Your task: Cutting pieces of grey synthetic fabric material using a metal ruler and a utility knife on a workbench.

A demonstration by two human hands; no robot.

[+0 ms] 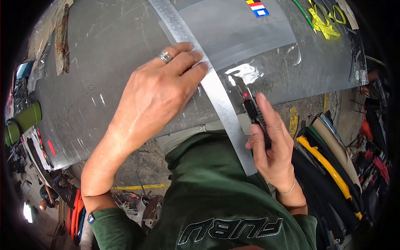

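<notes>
My left hand (pixel 156 87), with a ring on one finger, presses its bent fingers onto a long metal ruler (pixel 223 106). The ruler slants across the table and its near end juts past the edge, over my shirt. In my right hand (pixel 275 148) is a black utility knife (pixel 251 104), its tip pointing away from me, just right of the ruler. Beneath the ruler's right side lies a grey fabric panel (pixel 246 31) with a stitched seam and a small colourful patch (pixel 257 8). Glossy clear plastic (pixel 277 68) extends from the panel's near side.
The dark, scratched tabletop (pixel 104 46) bears a yellow tape measure (pixel 325 25) and a green pencil (pixel 305 16) at far right. A rough wood strip (pixel 62 43) lies left, beyond a green cylinder (pixel 28 118). Material rolls (pixel 327 164) stand lower right; another person (pixel 51 193) appears lower left.
</notes>
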